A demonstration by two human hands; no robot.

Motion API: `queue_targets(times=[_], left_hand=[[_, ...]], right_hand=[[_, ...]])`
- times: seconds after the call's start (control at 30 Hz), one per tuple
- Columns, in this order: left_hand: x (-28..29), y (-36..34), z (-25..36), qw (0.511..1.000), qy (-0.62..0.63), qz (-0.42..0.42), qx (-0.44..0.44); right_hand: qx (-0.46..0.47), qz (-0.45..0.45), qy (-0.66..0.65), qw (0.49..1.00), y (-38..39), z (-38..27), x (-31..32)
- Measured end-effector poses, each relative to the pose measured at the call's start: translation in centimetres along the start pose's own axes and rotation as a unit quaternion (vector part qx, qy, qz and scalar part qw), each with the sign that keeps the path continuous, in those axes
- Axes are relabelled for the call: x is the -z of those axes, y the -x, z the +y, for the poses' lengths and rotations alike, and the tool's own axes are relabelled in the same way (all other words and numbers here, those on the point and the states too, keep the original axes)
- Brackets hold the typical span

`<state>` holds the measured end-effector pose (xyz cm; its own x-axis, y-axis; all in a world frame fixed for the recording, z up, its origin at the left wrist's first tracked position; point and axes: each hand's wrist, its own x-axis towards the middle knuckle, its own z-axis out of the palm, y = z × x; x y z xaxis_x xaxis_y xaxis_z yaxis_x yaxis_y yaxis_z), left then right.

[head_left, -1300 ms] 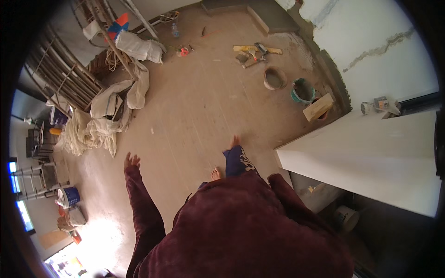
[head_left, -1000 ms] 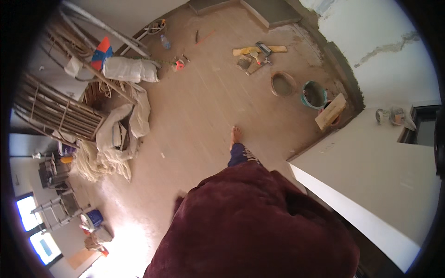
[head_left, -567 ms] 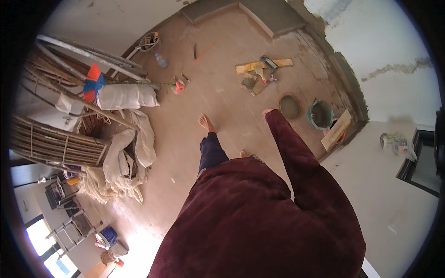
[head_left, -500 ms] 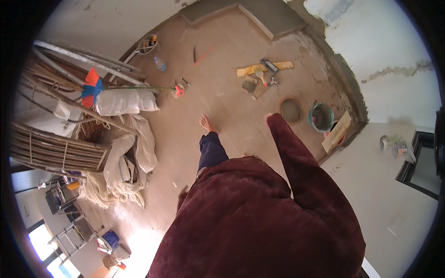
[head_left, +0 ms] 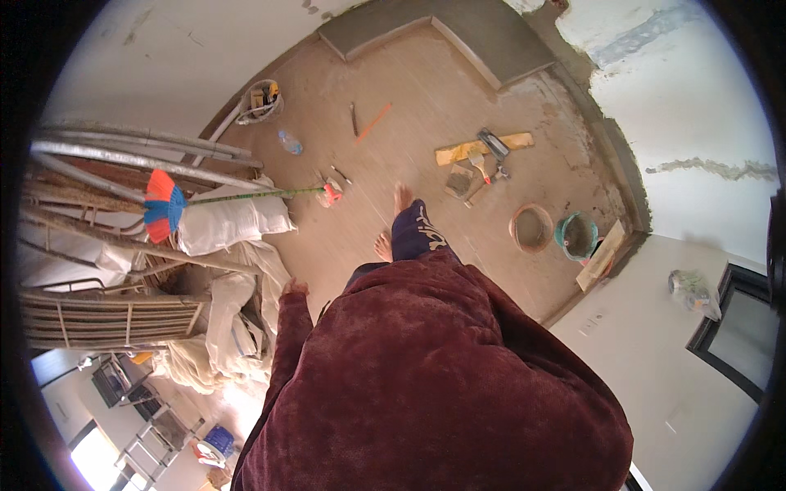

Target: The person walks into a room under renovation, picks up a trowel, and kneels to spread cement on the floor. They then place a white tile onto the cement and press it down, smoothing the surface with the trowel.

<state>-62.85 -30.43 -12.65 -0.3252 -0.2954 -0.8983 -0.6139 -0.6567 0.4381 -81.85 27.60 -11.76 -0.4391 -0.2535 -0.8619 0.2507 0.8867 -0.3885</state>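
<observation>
My left hand [head_left: 295, 286] hangs at the end of a maroon sleeve, slightly blurred. Its fingers look loosely apart, and nothing shows in them. Beside it, on the left, are crumpled white sacks [head_left: 260, 266]. My right hand is out of sight behind the maroon garment. Beyond the left hand lies a broom [head_left: 165, 206] with red and blue bristles, its green handle stretching over a full white sack [head_left: 233, 222]. My bare feet [head_left: 382, 245] are on the dusty floor, one ahead of the other.
At right stand a terracotta-coloured tub [head_left: 531, 228], a green bucket [head_left: 575, 236] and a leaning board [head_left: 601, 255]. Ahead lie a yellow plank [head_left: 520, 141], a brush [head_left: 480, 167] and a hammer [head_left: 500, 173]. Metal poles [head_left: 123, 155] line the left; a tool bucket [head_left: 260, 102] and bottle [head_left: 290, 142] stand farther off.
My left hand has come into clearer view beside the sacks. My right hand has gone out of sight behind the garment. One foot has stepped forward, and the view has shifted.
</observation>
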Motion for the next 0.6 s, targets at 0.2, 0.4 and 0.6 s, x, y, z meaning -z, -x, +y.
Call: queue_targets(times=[0.2, 0.4, 0.6], left_hand=[[-1.3, -6.2, -1.9, 0.797, -0.576, 0.080, -0.162], [-8.5, -4.9, 10.7, 0.886, -0.459, 0.039, -0.060], [-17.5, -2.4, 26.1, 0.978, -0.189, 0.066, -0.064]], right_hand=[[0.002, 0.006, -0.030, 1.000, -9.4, -8.5, 6.3], [-0.066, -0.053, -0.095, 0.992, -19.2, -13.6, 13.1], [0.049, 0.018, 0.173, 0.984, -25.3, -19.4, 23.8]])
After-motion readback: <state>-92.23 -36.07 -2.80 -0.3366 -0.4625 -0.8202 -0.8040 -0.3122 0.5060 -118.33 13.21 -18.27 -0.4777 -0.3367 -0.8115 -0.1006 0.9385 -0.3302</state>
